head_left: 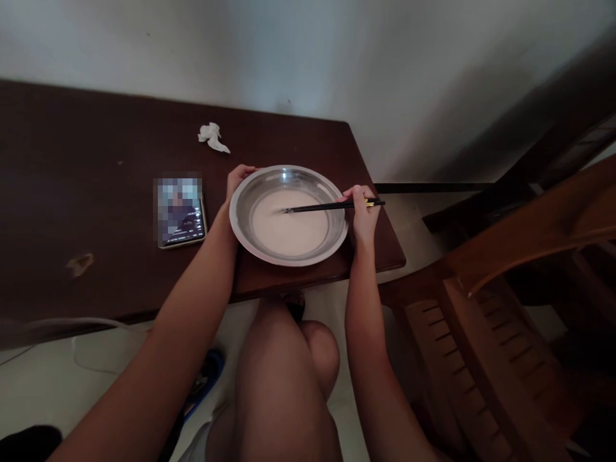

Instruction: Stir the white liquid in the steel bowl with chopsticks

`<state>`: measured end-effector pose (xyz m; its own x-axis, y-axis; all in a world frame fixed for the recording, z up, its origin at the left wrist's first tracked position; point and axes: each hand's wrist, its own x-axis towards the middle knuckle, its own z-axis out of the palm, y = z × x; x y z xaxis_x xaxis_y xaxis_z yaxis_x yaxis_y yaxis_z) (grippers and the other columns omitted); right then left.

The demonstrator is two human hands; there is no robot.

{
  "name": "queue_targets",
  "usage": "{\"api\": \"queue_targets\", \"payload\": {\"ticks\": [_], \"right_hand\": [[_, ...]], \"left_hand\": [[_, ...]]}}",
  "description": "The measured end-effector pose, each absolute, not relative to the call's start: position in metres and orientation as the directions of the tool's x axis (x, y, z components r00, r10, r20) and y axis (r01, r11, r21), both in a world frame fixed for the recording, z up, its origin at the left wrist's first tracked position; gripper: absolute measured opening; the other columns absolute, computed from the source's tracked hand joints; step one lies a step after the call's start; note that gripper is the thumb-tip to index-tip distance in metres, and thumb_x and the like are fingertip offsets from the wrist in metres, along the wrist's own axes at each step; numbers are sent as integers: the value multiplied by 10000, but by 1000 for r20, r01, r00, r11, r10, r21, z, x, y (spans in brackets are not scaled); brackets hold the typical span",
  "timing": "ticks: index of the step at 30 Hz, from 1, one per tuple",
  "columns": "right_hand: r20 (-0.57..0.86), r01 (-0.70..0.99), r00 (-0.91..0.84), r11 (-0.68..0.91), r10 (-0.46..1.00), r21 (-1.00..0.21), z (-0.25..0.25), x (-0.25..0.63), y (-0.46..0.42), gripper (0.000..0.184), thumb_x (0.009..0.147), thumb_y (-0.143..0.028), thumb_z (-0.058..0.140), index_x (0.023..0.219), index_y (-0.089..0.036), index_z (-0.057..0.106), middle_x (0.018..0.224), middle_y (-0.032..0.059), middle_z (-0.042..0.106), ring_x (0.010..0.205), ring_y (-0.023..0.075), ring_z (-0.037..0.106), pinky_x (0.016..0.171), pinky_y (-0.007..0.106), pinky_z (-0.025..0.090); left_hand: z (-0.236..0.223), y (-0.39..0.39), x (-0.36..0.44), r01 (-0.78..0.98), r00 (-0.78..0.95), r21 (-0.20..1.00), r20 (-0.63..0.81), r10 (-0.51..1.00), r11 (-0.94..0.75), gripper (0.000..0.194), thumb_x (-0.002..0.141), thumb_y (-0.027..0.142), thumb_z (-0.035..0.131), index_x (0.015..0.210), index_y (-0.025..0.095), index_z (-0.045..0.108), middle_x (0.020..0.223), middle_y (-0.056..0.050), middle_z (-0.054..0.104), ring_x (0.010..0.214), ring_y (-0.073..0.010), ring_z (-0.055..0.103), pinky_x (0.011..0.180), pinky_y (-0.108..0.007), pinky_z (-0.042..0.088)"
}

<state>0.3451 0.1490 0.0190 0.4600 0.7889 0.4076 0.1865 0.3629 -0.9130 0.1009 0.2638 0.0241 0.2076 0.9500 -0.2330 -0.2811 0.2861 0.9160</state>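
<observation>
So the metal bowl (289, 260) of milky liquid (291, 234) was at the table's (120, 138) front edge, near the corner. The left hand (237, 179) had half-curled fingers gripping its rim, while the right hand (364, 208) was closed around black chopsticks (320, 206), tips in the liquid. Moving those through it called for a steady bowl, imo. Phone (196, 226) and crumpled tissue (212, 136) sat off left.

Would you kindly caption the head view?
Left hand on a metal bowl, right hand holding black chopsticks in its pale liquid.
</observation>
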Motion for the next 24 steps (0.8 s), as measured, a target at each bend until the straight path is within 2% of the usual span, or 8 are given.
{"api": "queue_targets", "payload": {"ticks": [4, 8, 11, 14, 19, 24], "right_hand": [[379, 173, 497, 340, 780, -925, 20, 346, 148, 541, 920, -748, 537, 695, -257, 566, 562, -73, 546, 499, 93, 584, 628, 287, 532], [360, 161, 408, 322, 839, -933, 21, 344, 147, 512, 881, -749, 602, 728, -260, 606, 571, -70, 593, 528, 108, 614, 662, 303, 562], [387, 154, 477, 359, 789, -921, 22, 344, 147, 518, 868, -742, 626, 704, -251, 608, 593, -63, 624, 527, 103, 615, 663, 297, 551], [375, 134, 512, 359, 773, -924, 21, 345, 146, 534, 889, -740, 592, 674, -250, 584, 538, -72, 579, 489, 104, 581, 632, 289, 521], [343, 134, 410, 316, 845, -939, 18, 347, 147, 501, 872, -739, 621, 741, -256, 629, 558, -71, 601, 531, 121, 607, 662, 304, 538], [379, 161, 519, 348, 766, -923, 20, 347, 147, 544, 877, -755, 589, 672, -251, 585, 569, -66, 598, 526, 110, 609, 669, 304, 532]], "left_hand": [[31, 260, 103, -409, 170, 829, -342, 924, 382, 88, 731, 233, 596, 668, 252, 655, 607, -12, 695, 847, -260, 684, 861, -407, 519], [36, 257, 105, -441, 135, 803, -381, 915, 400, 110, 735, 207, 604, 651, 241, 668, 614, 2, 689, 723, -218, 615, 831, -376, 504], [35, 257, 105, -457, 154, 788, -388, 909, 413, 130, 744, 217, 594, 649, 236, 681, 620, 8, 682, 677, -191, 569, 831, -348, 499], [32, 259, 104, -445, 165, 802, -363, 917, 398, 105, 732, 235, 610, 660, 241, 686, 633, 7, 693, 720, -209, 598, 858, -361, 496], [29, 260, 103, -406, 145, 838, -336, 931, 365, 70, 710, 257, 624, 673, 249, 683, 643, -8, 717, 850, -270, 689, 873, -410, 508], [27, 261, 102, -400, 165, 839, -329, 930, 369, 65, 698, 281, 623, 675, 255, 677, 663, -15, 732, 902, -281, 710, 869, -416, 526]]}}
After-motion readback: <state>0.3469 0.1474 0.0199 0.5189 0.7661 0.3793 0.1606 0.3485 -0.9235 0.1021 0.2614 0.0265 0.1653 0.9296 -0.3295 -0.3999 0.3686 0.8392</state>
